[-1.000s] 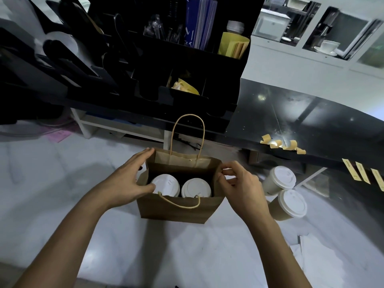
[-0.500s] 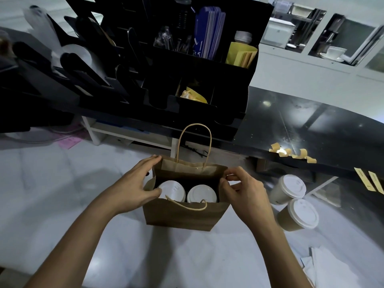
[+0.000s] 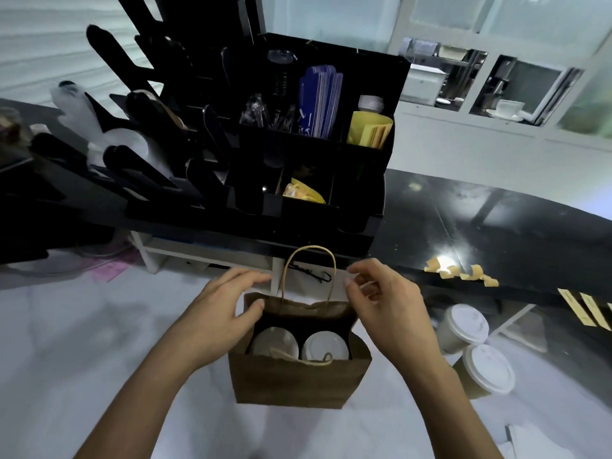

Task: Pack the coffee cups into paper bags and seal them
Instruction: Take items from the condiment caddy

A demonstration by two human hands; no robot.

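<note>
A brown paper bag [image 3: 298, 379] stands open on the white counter, its rear handle upright and its front handle drooping inside. Two coffee cups with white lids [image 3: 273, 341] [image 3: 326, 346] sit side by side in it. My left hand [image 3: 225, 313] holds the bag's left rear corner, thumb over the rim and fingers reaching behind it. My right hand [image 3: 387, 303] hovers just above the right rear corner beside the upright handle, fingers loosely curled, with nothing between thumb and forefinger.
Two more lidded cups [image 3: 462, 327] [image 3: 486, 372] stand right of the bag. A black organizer [image 3: 318, 167] with sleeves and packets sits on the black shelf [image 3: 496, 233] behind. Tape strips [image 3: 463, 273] and yellow labels [image 3: 586, 308] hang on its edge. White paper [image 3: 543, 442] lies at bottom right.
My right hand has let go of the bag's right edge and risen toward the upright handle. My left hand slid back along the left rim. The view tilted upward.
</note>
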